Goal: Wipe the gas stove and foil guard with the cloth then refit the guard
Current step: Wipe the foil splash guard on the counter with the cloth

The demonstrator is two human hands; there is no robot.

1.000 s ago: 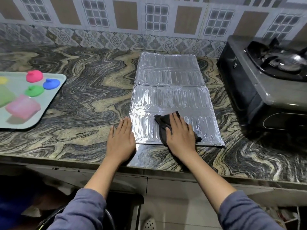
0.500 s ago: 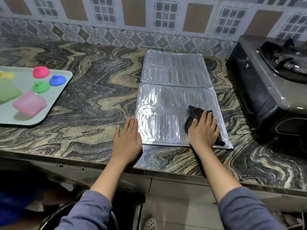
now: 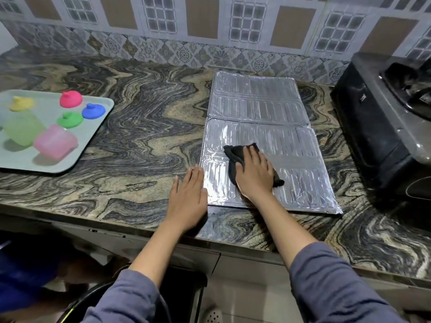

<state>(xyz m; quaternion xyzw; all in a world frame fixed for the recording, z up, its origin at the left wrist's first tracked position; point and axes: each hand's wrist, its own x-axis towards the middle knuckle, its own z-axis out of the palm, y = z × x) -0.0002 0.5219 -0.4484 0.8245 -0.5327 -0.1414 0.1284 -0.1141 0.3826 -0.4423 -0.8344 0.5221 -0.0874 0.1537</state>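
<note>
The silver foil guard (image 3: 261, 113) lies flat and unfolded on the marble counter, its ribbed panels running from the wall towards me. My right hand (image 3: 255, 174) presses a dark cloth (image 3: 235, 151) flat onto the near panel, left of its middle. My left hand (image 3: 187, 197) rests palm down on the counter, fingers together, its thumb side touching the guard's near left edge. The black gas stove (image 3: 377, 127) stands at the right, its burner partly cut off by the frame edge.
A pale green tray (image 3: 98, 127) at the left carries pink and green cups and several coloured lids. The tiled wall runs behind the counter (image 3: 140, 136). A dark bin sits below the counter's front edge.
My right hand slid the cloth across the near panel to the right, then back left and slightly farther from me. My left hand stayed at the guard's left edge.
</note>
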